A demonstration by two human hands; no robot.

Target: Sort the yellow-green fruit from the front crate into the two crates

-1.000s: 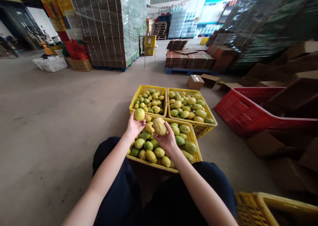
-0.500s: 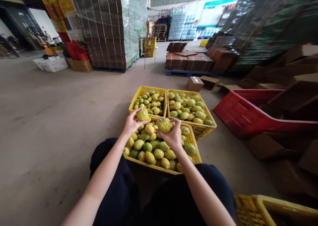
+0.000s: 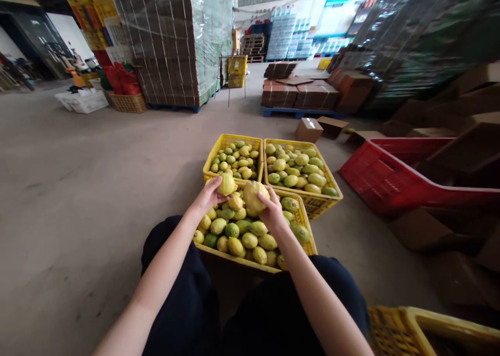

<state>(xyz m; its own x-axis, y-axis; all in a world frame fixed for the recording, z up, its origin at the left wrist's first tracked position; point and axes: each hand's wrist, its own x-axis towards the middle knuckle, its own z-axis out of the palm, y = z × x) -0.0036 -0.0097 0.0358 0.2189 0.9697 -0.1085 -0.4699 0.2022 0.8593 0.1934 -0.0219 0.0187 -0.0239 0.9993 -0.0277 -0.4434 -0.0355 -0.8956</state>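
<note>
My left hand [image 3: 210, 193] is closed round a yellow lemon [image 3: 226, 184], held above the near crate's back left. In my right hand [image 3: 272, 210] is a bigger, paler yellow-green lemon [image 3: 255, 196], gripped from its right side. The two fruits are close together but apart. Below them, the near yellow crate [image 3: 250, 266] is full of yellow and green lemons [image 3: 235, 246]. Behind it stand a left yellow crate [image 3: 209, 160] of smaller lemons and a right yellow crate [image 3: 332, 202] of larger ones.
To the right is a red crate [image 3: 363, 173] with cardboard in it. Another yellow crate [image 3: 406, 324] stands at the lower right. Flattened cardboard lies on a blue pallet [image 3: 281, 112] beyond the fruit. A tall wrapped stack [image 3: 164, 48] rises at the back left.
Both lemons have been turned in my fingers. The larger one has shifted slightly left and now shows a smoother, paler side. My hands remain over the near crate.
</note>
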